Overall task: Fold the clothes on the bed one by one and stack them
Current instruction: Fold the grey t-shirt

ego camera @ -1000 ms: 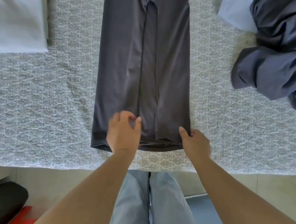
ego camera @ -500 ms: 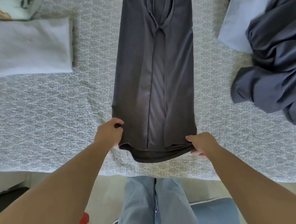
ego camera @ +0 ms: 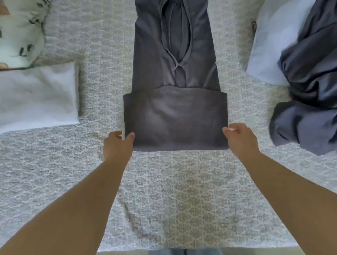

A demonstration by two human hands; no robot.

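Grey shirt lies mid-bed, long axis running away from the near edge; its near part is doubled over, the left hand and right hand each pinching a side of that fold, equally near

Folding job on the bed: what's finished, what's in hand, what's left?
Done: a folded white garment lies at left. In hand: left hand and right hand pinch the dark grey garment, its lower part doubled upward. Left: the crumpled blue-grey clothes at right, then stacking.
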